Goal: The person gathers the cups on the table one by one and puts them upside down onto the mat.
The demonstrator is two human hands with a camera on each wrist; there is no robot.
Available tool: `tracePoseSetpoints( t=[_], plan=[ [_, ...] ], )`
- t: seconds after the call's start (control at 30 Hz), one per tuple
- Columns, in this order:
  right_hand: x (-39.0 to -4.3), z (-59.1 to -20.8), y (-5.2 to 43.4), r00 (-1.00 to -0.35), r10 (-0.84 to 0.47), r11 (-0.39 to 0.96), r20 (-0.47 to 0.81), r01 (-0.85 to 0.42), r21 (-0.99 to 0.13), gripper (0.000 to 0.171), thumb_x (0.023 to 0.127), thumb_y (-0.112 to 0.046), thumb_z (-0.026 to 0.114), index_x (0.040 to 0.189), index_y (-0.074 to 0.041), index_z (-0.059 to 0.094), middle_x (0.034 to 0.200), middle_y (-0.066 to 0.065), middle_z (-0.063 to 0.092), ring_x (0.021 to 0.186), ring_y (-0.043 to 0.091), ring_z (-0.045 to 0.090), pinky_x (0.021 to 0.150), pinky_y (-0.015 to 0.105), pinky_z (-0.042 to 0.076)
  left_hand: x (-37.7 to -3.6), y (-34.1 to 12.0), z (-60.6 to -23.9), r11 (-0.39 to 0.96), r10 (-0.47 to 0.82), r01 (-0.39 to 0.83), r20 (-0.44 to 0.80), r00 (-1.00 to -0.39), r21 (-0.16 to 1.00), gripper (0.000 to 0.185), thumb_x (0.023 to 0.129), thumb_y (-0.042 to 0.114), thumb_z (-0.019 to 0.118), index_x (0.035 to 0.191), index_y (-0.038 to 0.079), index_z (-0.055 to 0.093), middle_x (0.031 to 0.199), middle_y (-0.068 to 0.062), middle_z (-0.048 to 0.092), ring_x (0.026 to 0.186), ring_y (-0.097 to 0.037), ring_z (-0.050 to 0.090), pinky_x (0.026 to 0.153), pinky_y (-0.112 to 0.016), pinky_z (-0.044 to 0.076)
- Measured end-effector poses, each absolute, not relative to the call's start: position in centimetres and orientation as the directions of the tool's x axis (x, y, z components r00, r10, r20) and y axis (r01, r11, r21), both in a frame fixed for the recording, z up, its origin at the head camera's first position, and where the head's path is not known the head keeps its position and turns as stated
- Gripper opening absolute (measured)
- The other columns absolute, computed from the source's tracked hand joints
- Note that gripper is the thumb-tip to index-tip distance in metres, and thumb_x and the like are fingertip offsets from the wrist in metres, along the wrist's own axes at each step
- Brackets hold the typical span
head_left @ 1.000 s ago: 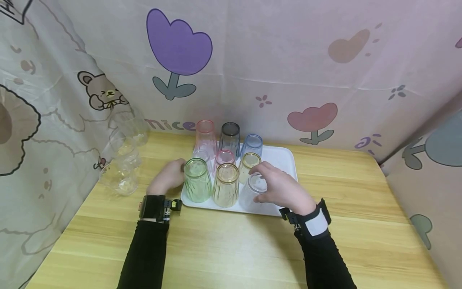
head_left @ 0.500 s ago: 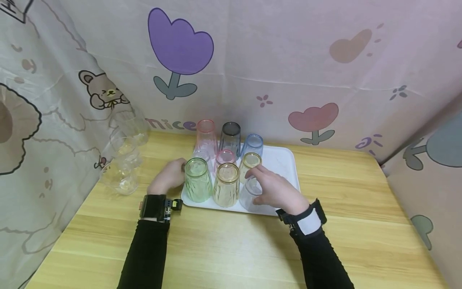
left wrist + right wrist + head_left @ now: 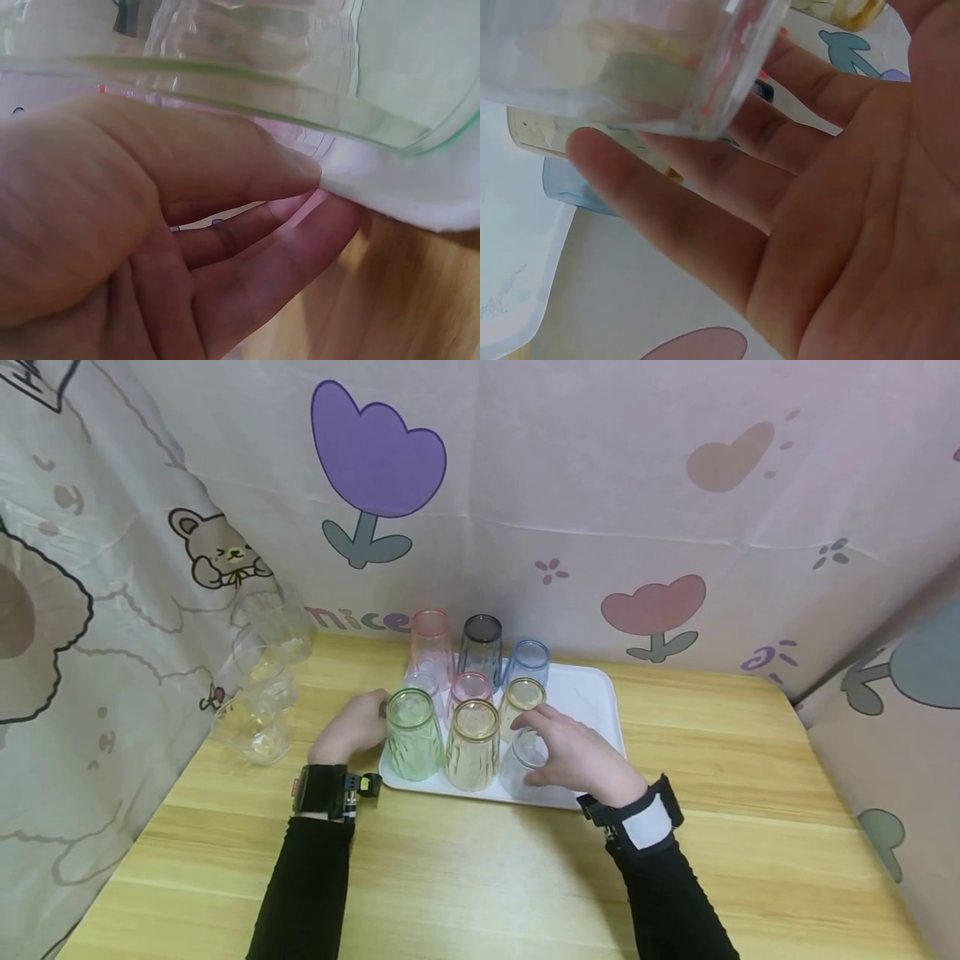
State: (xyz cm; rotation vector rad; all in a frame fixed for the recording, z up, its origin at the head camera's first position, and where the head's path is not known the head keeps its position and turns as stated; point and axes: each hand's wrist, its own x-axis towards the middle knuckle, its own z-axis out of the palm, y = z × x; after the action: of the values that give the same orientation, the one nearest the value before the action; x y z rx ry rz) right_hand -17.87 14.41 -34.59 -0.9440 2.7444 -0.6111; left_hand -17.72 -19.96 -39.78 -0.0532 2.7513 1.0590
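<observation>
R hand (image 3: pixel 577 756) wraps the clear cup (image 3: pixel 522 762) tighter than before; L hand (image 3: pixel 352 732) grips tray (image 3: pixel 592 693).
Nine cups on tray, one tray.

The glass (image 3: pixel 522 760) under the right hand (image 3: pixel 577 756) is clear; next to it stand an amber one (image 3: pixel 472 754) and a ribbed green one (image 3: pixel 412 744) by the left hand (image 3: pixel 348 731). Beyond the fingers are pink (image 3: pixel 430 639), smoky grey (image 3: pixel 480 645) and blue (image 3: pixel 527 661) glasses on a white tray (image 3: pixel 585 693). The table (image 3: pixel 487 877) is pale wood grain.
</observation>
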Motion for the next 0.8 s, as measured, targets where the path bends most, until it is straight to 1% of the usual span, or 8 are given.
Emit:
tracePoseSetpoints(
  t=[0.17,0.3,0.47,0.6,0.63,0.67,0.8],
  plan=[
    [-18.1,-34.0,15.2,-0.772,-0.632,0.659,0.061,-0.577,-0.482,0.065,0.073,-0.021,0.094,0.130,-0.009,0.064,0.129,0.010,0.064,0.115,0.033,0.065,0.095,0.051,0.056,-17.8,-19.9,-39.6,0.722,0.023,-0.090,-0.154,-0.988,0.686,0.041,0.094,0.008,0.062,0.132,-0.005,0.058,0.126,-0.025,0.065,0.119,-0.043,0.061,0.105,-0.058,0.049],
    [-18.7,-33.6,16.2,-0.768,-0.621,0.598,0.159,-0.595,-0.537,0.062,0.077,-0.021,0.092,0.130,-0.006,0.064,0.129,0.011,0.066,0.115,0.035,0.066,0.093,0.050,0.057,-17.8,-20.0,-39.1,0.682,-0.026,-0.081,-0.086,-0.996,0.726,0.045,0.098,0.009,0.059,0.139,-0.007,0.053,0.134,-0.026,0.060,0.122,-0.043,0.060,0.105,-0.058,0.049],
    [-19.4,-33.3,17.5,-0.806,-0.529,0.562,0.266,-0.567,-0.602,0.058,0.083,-0.021,0.089,0.133,-0.005,0.063,0.131,0.009,0.064,0.114,0.032,0.064,0.088,0.048,0.060,-17.8,-19.8,-38.5,0.647,-0.136,-0.020,0.089,-0.987,0.762,0.045,0.101,0.009,0.056,0.143,-0.007,0.050,0.140,-0.026,0.054,0.120,-0.042,0.059,0.099,-0.055,0.053],
    [-20.0,-33.3,18.4,-0.851,-0.405,0.546,0.334,-0.519,-0.658,0.051,0.089,-0.017,0.084,0.133,-0.004,0.062,0.129,0.012,0.062,0.115,0.031,0.064,0.087,0.047,0.061,-17.8,-19.6,-38.1,0.630,-0.238,0.063,0.269,-0.933,0.774,0.044,0.099,0.006,0.059,0.140,-0.008,0.052,0.136,-0.028,0.054,0.118,-0.043,0.058,0.097,-0.055,0.054],
    [-20.1,-33.3,18.5,-0.859,-0.373,0.543,0.352,-0.509,-0.668,0.048,0.090,-0.015,0.082,0.132,-0.003,0.062,0.129,0.013,0.062,0.114,0.032,0.065,0.087,0.047,0.061,-17.7,-19.5,-38.0,0.626,-0.259,0.094,0.320,-0.911,0.774,0.043,0.098,0.004,0.059,0.139,-0.009,0.053,0.135,-0.028,0.054,0.118,-0.044,0.058,0.097,-0.056,0.054],
    [-20.4,-33.5,18.7,-0.865,-0.340,0.544,0.369,-0.501,-0.673,0.045,0.092,-0.013,0.081,0.132,-0.003,0.062,0.129,0.014,0.062,0.114,0.032,0.065,0.086,0.041,0.062,-17.7,-19.5,-37.8,0.625,-0.278,0.124,0.368,-0.887,0.771,0.043,0.097,0.002,0.061,0.138,-0.009,0.053,0.134,-0.029,0.053,0.118,-0.044,0.057,0.097,-0.056,0.053],
    [-21.4,-34.4,19.6,-0.892,-0.221,0.584,0.395,-0.445,-0.679,0.039,0.095,-0.010,0.075,0.131,0.000,0.062,0.129,0.017,0.062,0.113,0.034,0.066,0.083,0.043,0.063,-17.0,-19.5,-37.0,0.657,-0.332,0.193,0.509,-0.794,0.728,0.048,0.093,-0.001,0.063,0.139,-0.008,0.052,0.136,-0.028,0.050,0.122,-0.041,0.052,0.100,-0.056,0.049]
  ],
)
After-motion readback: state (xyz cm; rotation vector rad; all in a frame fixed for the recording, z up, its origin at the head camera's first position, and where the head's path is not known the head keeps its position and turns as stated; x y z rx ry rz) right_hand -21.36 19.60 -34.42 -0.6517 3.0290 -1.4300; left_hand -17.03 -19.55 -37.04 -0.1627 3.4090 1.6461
